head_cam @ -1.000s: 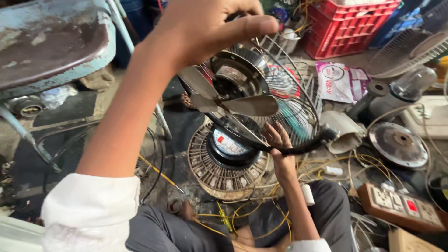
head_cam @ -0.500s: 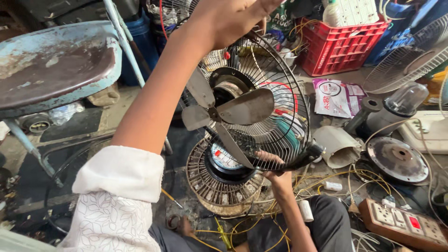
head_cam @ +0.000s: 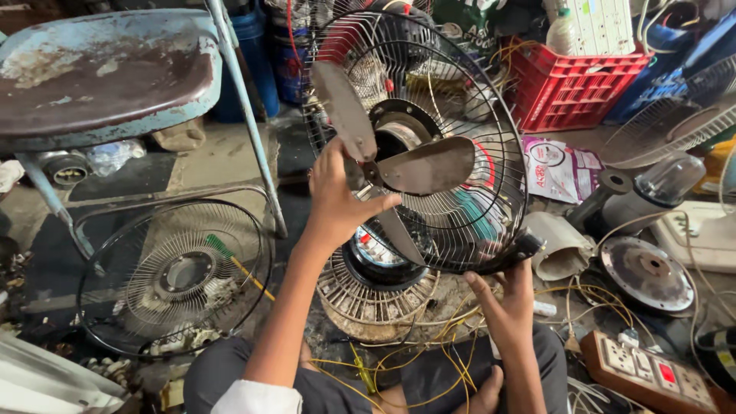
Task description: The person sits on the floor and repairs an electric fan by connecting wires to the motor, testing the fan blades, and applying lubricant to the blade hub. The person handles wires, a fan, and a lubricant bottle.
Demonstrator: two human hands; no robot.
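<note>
Left hand (head_cam: 337, 203) raised at the fan's hub (head_cam: 395, 134), fingers curled loosely, thumb out against the base of one grey blade (head_cam: 429, 165); fingertips touch the blade roots, though whether it truly grips is unclear. Right hand (head_cam: 502, 295) lower, closed around the black rim (head_cam: 506, 257) at the bottom edge of the wire guard (head_cam: 468, 100), holding the fan up, tilted toward the camera. Three blades sit inside the rear guard half; front half off. Directly below the fan, on the floor, a round motor housing (head_cam: 376, 295) with slotted edge. Yellow wires (head_cam: 414, 360) tangle over the person's lap. To the left, a second guard (head_cam: 172, 276) lies flat under a worn blue chair (head_cam: 107, 73). To the right: a power strip (head_cam: 652, 372), a metal disc (head_cam: 648, 272), a red crate (head_cam: 575, 84) farther back.
</note>
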